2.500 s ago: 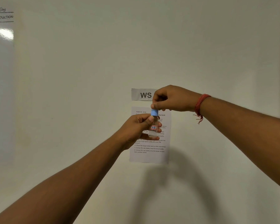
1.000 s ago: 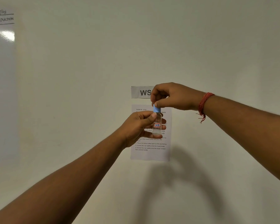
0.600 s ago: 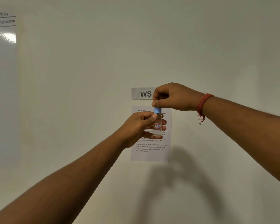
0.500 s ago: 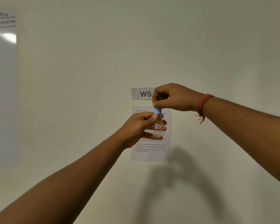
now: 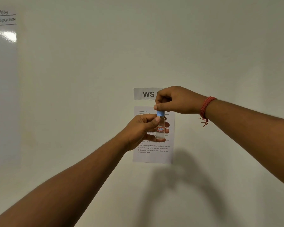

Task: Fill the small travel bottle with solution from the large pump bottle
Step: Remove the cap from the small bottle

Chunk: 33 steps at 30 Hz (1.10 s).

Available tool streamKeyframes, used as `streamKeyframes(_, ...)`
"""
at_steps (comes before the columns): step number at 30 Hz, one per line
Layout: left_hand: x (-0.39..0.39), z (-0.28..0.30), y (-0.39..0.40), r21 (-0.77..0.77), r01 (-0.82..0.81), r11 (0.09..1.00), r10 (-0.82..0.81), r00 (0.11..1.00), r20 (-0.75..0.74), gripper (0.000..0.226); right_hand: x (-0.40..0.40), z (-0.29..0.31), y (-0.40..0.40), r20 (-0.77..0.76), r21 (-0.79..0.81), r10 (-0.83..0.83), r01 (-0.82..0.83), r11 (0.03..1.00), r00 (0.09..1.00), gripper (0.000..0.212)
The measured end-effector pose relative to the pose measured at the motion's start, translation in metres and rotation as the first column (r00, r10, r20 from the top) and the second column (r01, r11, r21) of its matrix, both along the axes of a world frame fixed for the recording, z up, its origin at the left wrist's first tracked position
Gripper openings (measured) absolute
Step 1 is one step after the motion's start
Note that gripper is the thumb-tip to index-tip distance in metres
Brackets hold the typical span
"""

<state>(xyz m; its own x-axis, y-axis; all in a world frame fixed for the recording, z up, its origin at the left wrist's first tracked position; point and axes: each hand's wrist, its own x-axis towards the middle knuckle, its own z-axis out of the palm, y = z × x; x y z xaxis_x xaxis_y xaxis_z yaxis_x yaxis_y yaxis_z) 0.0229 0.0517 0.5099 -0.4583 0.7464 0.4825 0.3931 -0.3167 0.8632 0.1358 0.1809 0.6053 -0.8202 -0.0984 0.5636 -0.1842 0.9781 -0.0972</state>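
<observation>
A small clear travel bottle (image 5: 160,128) with a red-edged label reading "7B" is held upright in front of a white wall. My left hand (image 5: 141,130) wraps its body from the left, thumb near the neck. Above it, my right hand (image 5: 175,100) pinches the bottle's blue cap (image 5: 160,113) between thumb and fingers. The cap sits on the neck. A red thread band circles my right wrist. The large pump bottle is not in view.
Behind the hands a printed task sheet (image 5: 152,153) and a grey "WS" label (image 5: 146,94) are stuck to the wall. A whiteboard (image 5: 3,89) with handwriting hangs at the far left. No countertop shows.
Both hands and the bottle have stayed almost in place. The right fingers shifted slightly on the blue cap, and the bottle drifted a little up and down.
</observation>
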Motion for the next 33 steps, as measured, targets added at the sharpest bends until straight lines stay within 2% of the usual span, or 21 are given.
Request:
streamKeyframes(4, -0.002, -0.003, 0.0, -0.004, 0.012, 1.0, -0.012, 1.0, 0.018, 0.029, 0.0, 0.001, 0.0, 0.03, -0.005, 0.014, -0.014, 1.0, 0.999, 0.01)
streamKeyframes(14, -0.004, -0.003, 0.001, -0.012, -0.017, 1.0, 0.017, 1.0, 0.005, 0.029, -0.007, -0.002, 0.004, -0.009, 0.015, -0.015, 0.015, 1.0, 1.0, 0.022)
streamKeyframes(22, -0.006, -0.006, 0.001, -0.023, -0.016, 1.0, 0.016, 1.0, -0.004, 0.029, -0.005, -0.004, 0.004, 0.04, -0.042, 0.041, -0.039, 0.998, 0.998, 0.008)
streamKeyframes(26, -0.007, -0.007, 0.001, -0.019, -0.012, 1.0, 0.012, 1.0, 0.018, 0.025, -0.008, -0.006, 0.005, 0.04, -0.057, 0.062, -0.06, 0.997, 0.997, 0.011)
streamKeyframes(29, -0.007, -0.008, 0.001, -0.019, -0.012, 1.0, 0.012, 1.0, 0.021, 0.026, -0.011, -0.007, 0.006, -0.001, -0.05, 0.035, -0.035, 0.998, 0.999, 0.022)
streamKeyframes(33, -0.008, -0.007, 0.0, -0.025, -0.029, 0.999, 0.029, 1.0, 0.009, 0.027, -0.01, -0.007, 0.005, -0.002, -0.028, 0.01, -0.01, 1.0, 1.0, 0.019)
